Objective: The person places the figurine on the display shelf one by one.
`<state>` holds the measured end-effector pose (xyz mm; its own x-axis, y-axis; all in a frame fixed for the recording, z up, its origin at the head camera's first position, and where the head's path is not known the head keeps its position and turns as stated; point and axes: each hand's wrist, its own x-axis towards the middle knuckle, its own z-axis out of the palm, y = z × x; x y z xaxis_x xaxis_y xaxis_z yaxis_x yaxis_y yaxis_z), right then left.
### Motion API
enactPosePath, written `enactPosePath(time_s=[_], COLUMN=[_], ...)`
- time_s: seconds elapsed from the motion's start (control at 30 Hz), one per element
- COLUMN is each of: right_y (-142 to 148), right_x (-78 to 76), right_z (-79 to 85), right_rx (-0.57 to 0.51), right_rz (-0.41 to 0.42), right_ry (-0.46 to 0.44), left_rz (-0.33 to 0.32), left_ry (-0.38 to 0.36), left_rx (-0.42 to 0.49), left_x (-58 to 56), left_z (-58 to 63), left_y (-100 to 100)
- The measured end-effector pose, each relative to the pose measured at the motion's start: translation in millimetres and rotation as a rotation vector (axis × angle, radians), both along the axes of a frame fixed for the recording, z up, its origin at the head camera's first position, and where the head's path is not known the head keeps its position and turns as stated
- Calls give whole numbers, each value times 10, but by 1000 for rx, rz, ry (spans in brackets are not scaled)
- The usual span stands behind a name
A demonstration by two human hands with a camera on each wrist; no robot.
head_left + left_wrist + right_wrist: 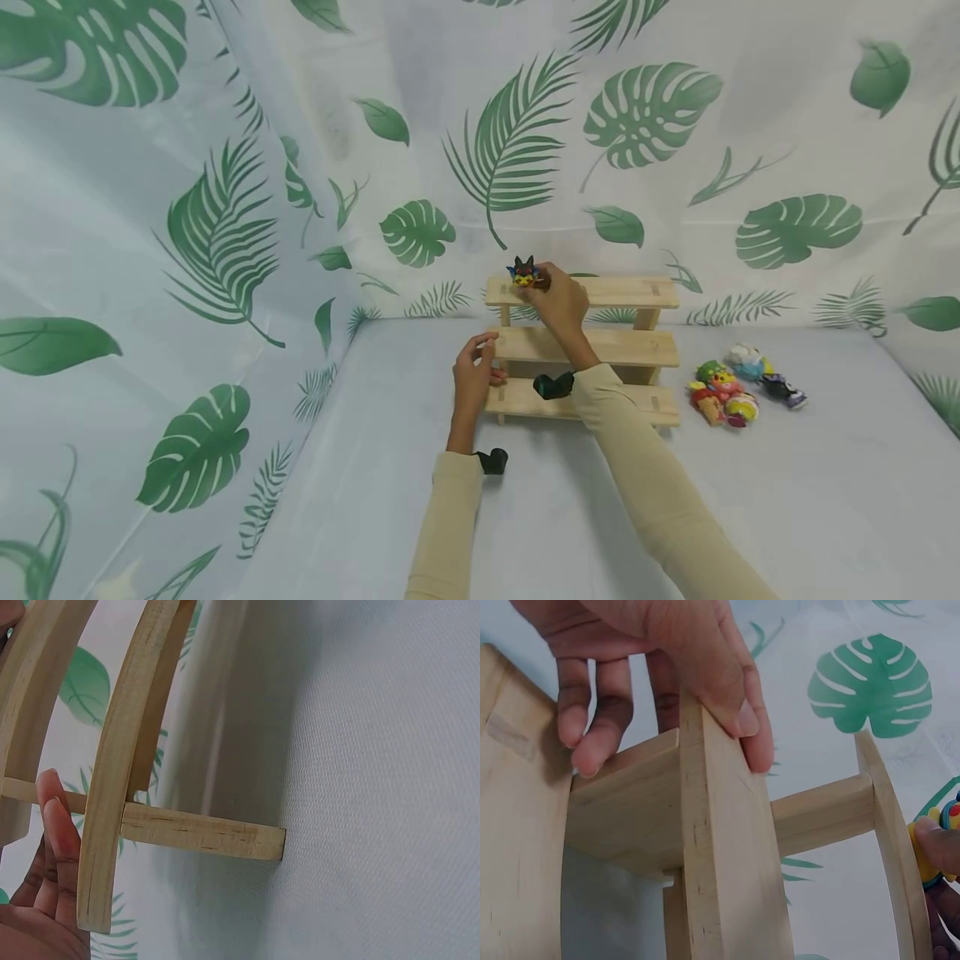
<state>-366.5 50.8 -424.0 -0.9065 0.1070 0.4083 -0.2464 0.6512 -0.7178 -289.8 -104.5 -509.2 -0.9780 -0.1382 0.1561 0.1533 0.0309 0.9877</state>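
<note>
A three-tier wooden display stand [622,347] stands against the leaf-print backdrop. My right hand [561,302] pinches a small toy figurine [522,271] with black pointed ears, a yellow face and blue side parts, at the left end of the top shelf [615,291]. In the right wrist view, the figurine [953,817] shows only partly at the edge, right beside the top board. My left hand [471,385] grips the left end of the middle shelf, its thumb and fingers around the board [739,847]. The left wrist view shows those fingers [64,832] against the wood.
Right of the stand, several colourful toy figurines [722,379] lie in a cluster on the white cloth [840,492], with a dark one [783,390] at its right side. Leaf-print sheets [525,167] rise behind and on the left.
</note>
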Motion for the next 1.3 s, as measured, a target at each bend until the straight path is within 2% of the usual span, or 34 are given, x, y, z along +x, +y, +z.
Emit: enactPosePath(time_s=[0.17, 0.23, 0.33, 0.53, 0.87, 0.97, 1.17, 1.3], right_y=[1, 4, 3, -4, 13, 25, 49, 97], right_x=[7, 19, 33, 42, 37, 52, 68, 85], right_z=[-8, 3, 14, 12, 1, -1, 6, 13], right_rx=[24, 33, 50, 74, 79, 76, 75, 29], right_rz=[-2, -1, -4, -3, 1, 5, 20, 74], right_ry=[4, 0, 1, 15, 13, 6, 15, -4], left_rz=[-28, -26, -19, 18, 23, 11, -30, -24], left_ry=[-8, -13, -6, 7, 10, 2, -9, -3], left_rx=[7, -3, -3, -19, -5, 12, 6, -9], left_x=[114, 128, 94, -22, -35, 5, 158, 185], left_z=[195, 213, 153, -68, -99, -44, 219, 281], left_y=[-4, 0, 6, 15, 28, 37, 29, 25])
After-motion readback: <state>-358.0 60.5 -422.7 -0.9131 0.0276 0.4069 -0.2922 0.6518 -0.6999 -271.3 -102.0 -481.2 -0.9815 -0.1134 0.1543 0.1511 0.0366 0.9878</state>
